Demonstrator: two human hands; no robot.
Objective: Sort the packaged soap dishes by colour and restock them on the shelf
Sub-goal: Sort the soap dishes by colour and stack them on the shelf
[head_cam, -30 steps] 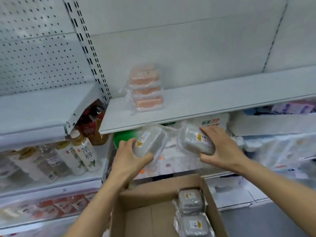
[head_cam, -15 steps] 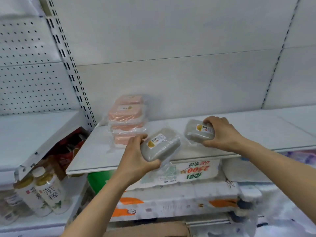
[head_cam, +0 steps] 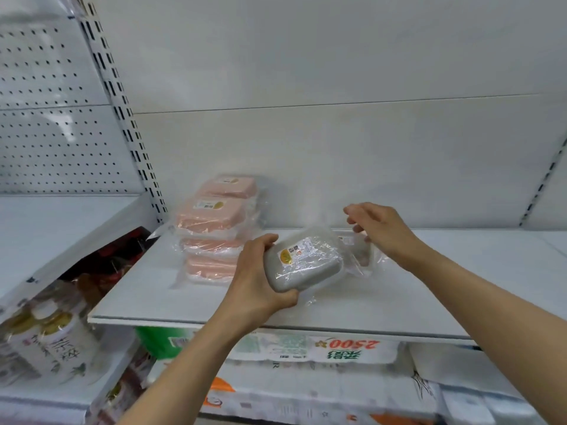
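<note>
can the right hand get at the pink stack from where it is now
Probably not directly. The grey pack held in the left hand sits between the right hand and the pink stack; it would need to reach over or behind it.

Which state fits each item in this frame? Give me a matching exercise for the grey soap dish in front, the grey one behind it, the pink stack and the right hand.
Things:
1. front grey soap dish
2. rear grey soap dish
3. pink soap dishes
4. right hand

States:
A. stacked at the left end of the shelf
B. gripped by the left hand
C. fingers loosely curled just above a pack
D. lying on the shelf, mostly hidden

Pairs: 1-B, 2-D, 3-A, 4-C
</note>
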